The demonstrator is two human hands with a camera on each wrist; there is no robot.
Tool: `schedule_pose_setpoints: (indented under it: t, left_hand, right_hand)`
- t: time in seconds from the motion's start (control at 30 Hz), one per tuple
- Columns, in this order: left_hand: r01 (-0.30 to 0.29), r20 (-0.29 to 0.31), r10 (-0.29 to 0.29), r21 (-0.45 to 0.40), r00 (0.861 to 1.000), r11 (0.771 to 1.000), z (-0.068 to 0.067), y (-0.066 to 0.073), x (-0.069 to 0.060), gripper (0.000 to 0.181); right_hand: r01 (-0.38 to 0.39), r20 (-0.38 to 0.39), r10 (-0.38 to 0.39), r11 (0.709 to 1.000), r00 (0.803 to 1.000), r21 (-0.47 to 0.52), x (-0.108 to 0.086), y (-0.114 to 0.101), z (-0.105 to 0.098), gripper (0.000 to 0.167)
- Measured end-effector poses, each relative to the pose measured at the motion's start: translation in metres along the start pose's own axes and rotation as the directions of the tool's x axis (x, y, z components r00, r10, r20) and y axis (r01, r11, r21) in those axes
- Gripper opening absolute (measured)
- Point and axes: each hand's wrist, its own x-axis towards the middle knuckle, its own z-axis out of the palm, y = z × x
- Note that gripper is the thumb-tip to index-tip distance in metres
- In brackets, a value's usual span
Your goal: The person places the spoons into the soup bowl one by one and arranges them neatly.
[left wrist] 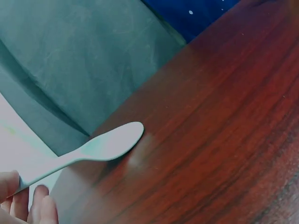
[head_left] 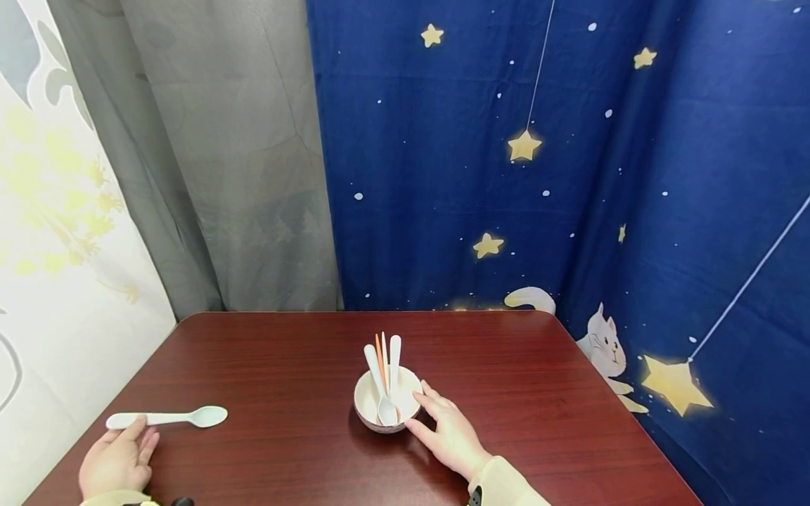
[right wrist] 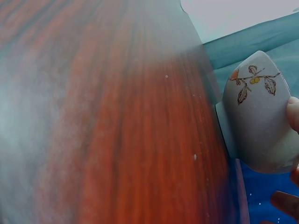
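At the left of the table, my left hand [head_left: 117, 460] pinches the handle of a pale spoon [head_left: 207, 417] between thumb and fingers. The spoon's bowl end points right, and the left wrist view shows the same spoon [left wrist: 112, 143] close up. My right hand [head_left: 449, 436] touches the right side of a small white bowl [head_left: 363, 413] with its fingers spread. Inside the bowl lean a white spoon [head_left: 387, 411], an orange-handled utensil [head_left: 378, 348] and other thin white handles [head_left: 395, 351]. A leaf-and-berry print marks the bowl's outer wall [right wrist: 254, 121] in the right wrist view.
The dark red wooden table [head_left: 285, 365] has rounded far corners. Behind it hang a grey curtain [head_left: 253, 176] and a blue star-patterned curtain [head_left: 443, 176]. A white patterned cloth [head_left: 76, 281] hangs at the left edge.
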Motion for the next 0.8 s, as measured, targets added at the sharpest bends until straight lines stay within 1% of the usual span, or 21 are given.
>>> schedule_pose_setpoints:
  t: [0.03, 0.1, 0.2, 0.27, 0.43, 0.57, 0.7, 0.8]
  left_hand:
    - [-0.006, 0.007, 0.006, -0.007, 1.0, 1.0, 0.001, -0.001, 0.0, 0.018]
    - [-0.04, 0.017, 0.04, -0.017, 0.999, 0.999, 0.004, -0.004, 0.0, 0.029]
    - [-0.1, 0.016, 0.099, 0.025, 0.995, 0.995, 0.008, -0.007, 0.0, 0.037]
    - [-0.125, 0.015, 0.124, 0.052, 0.992, 0.991, 0.01, -0.008, 0.0, 0.047]
    - [-0.145, 0.016, 0.144, 0.098, 0.989, 0.985, 0.015, -0.008, -0.001, 0.08]
    - [-0.159, -0.008, 0.162, 0.144, 0.987, 0.977, 0.018, -0.008, -0.002, 0.081]
    - [-0.165, -0.013, 0.169, 0.156, 0.986, 0.974, 0.021, -0.007, -0.003, 0.081]
    - [-0.173, -0.003, 0.175, 0.157, 0.985, 0.972, 0.026, -0.007, -0.004, 0.073]
  right_hand:
    - [0.0, -0.001, 0.0, 1.0, 1.0, 0.0, 0.0, 0.0, 0.0, 0.055]
    - [0.004, -0.004, -0.004, 1.0, 1.0, -0.004, 0.0, 0.0, 0.0, 0.055]
    - [0.004, -0.007, -0.004, 1.0, 1.0, -0.006, 0.0, 0.0, 0.0, 0.055]
    - [0.005, -0.008, -0.005, 1.0, 1.0, -0.01, 0.0, 0.0, 0.0, 0.054]
    - [0.007, -0.011, -0.007, 1.0, 1.0, -0.004, 0.0, 0.0, 0.0, 0.054]
    - [0.006, -0.008, -0.006, 1.0, 1.0, 0.003, 0.0, 0.0, 0.001, 0.054]
    - [0.005, -0.008, -0.005, 1.0, 1.0, 0.012, -0.001, 0.0, 0.0, 0.054]
    - [0.005, -0.009, -0.005, 1.0, 1.0, 0.013, -0.001, 0.0, 0.0, 0.054]
